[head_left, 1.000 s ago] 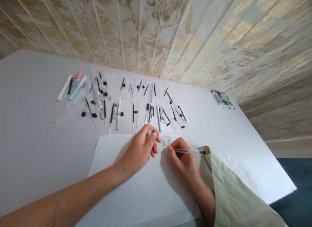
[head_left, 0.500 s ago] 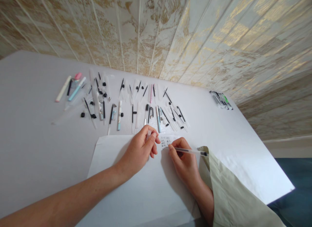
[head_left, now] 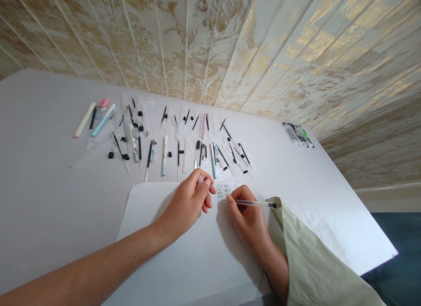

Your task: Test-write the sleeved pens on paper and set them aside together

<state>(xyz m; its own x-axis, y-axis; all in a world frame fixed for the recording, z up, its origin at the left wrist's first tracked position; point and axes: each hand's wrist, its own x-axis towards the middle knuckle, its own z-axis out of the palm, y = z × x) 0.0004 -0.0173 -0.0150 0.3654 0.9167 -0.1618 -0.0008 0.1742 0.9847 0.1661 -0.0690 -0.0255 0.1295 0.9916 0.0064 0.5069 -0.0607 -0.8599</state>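
Note:
My right hand [head_left: 248,216] grips a clear gel pen [head_left: 256,203] with a dark end, its tip down on the white paper [head_left: 194,257]. Beside the tip are small rows of handwriting [head_left: 222,190] in dark ink. My left hand [head_left: 194,194] rests on the upper part of the sheet, fingers curled in. Between its thumb and fingers shows a bit of a clear piece [head_left: 201,180], which looks like a pen cap; the rest is hidden.
Beyond the paper lie several pen parts: black refills [head_left: 117,144], black plugs [head_left: 170,154], clear barrels and a white-and-blue pen [head_left: 164,156]. Further right sits a bundle of clear pens [head_left: 298,135]. A patterned wall [head_left: 204,47] borders the white table [head_left: 322,201] at the back.
The white-and-blue pen has rolled slightly right, and the black plug beside it has shifted right too. My right hand's pen has moved very slightly; my left hand stays put.

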